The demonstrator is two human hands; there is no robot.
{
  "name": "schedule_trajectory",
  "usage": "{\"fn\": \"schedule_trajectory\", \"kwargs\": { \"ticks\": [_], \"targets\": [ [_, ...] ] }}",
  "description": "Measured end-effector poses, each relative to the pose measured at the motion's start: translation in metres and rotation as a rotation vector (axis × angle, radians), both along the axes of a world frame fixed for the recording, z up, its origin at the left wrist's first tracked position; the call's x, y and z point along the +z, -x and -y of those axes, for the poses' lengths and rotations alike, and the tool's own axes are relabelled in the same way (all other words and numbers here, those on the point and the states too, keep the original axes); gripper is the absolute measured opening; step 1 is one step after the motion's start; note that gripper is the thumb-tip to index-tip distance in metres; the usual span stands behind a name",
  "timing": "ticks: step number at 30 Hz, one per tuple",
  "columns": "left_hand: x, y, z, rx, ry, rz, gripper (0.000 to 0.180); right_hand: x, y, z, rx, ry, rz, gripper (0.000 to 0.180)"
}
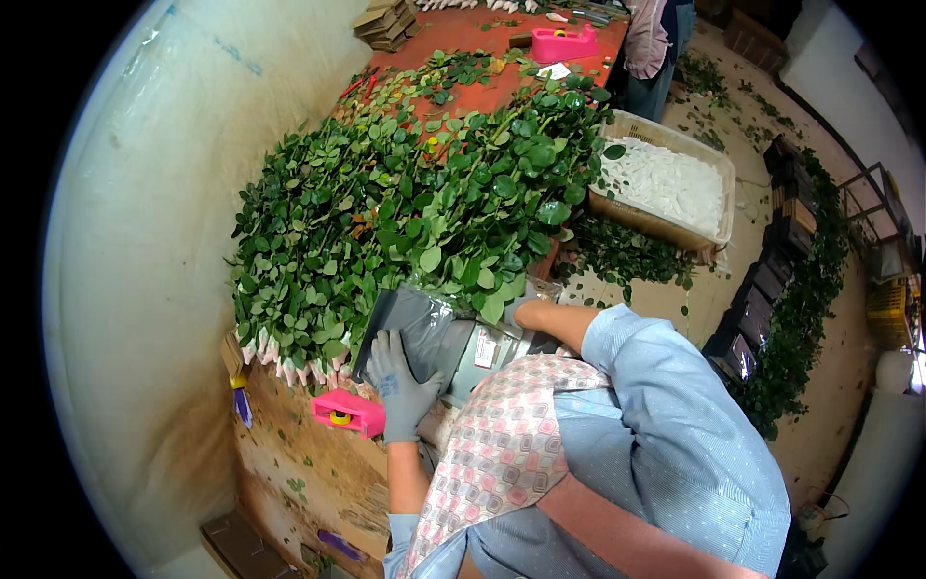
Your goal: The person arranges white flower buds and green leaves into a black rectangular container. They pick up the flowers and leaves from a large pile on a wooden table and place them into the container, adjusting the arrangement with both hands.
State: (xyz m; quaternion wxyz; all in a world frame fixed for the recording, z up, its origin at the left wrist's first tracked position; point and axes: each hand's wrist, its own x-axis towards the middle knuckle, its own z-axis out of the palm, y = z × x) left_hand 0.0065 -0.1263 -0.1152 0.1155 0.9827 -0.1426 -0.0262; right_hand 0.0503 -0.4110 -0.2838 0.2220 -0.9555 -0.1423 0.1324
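My left hand (400,381), in a grey glove, lies with fingers stretched out against a dark grey panel (415,328) of sheet or board. My right hand (523,311), also gloved, reaches to the lower edge of the leafy stems; leaves and the forearm cover most of its fingers. Between both hands is a grey metal surface (468,362) with a small white label (485,349). A thick heap of green leafy stems (405,212) spreads just beyond, with pale pink-white wrapped tips (289,365) along its near left end. Left of my left hand sits a pink tape dispenser (349,413).
Another pink tape dispenser (564,44) and cardboard pieces (386,23) lie on the red table (482,92). A beige crate (656,224) of white pieces stands right, near a person (648,48). Dark boxes (762,299) with foliage line the floor farther right. Plastic sheeting (183,193) hangs left.
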Motion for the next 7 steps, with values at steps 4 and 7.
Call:
{"fn": "schedule_trajectory", "kwargs": {
  "ticks": [4,7],
  "targets": [
    [-0.004,0.011,-0.017,-0.050,0.095,0.010,0.112,0.036,0.000,0.016,-0.220,-0.021,-0.160,0.034],
    [-0.006,0.018,-0.019,-0.059,0.122,-0.001,0.110,0.033,0.012,0.016,-0.245,-0.221,-0.269,0.048]
  ]
}}
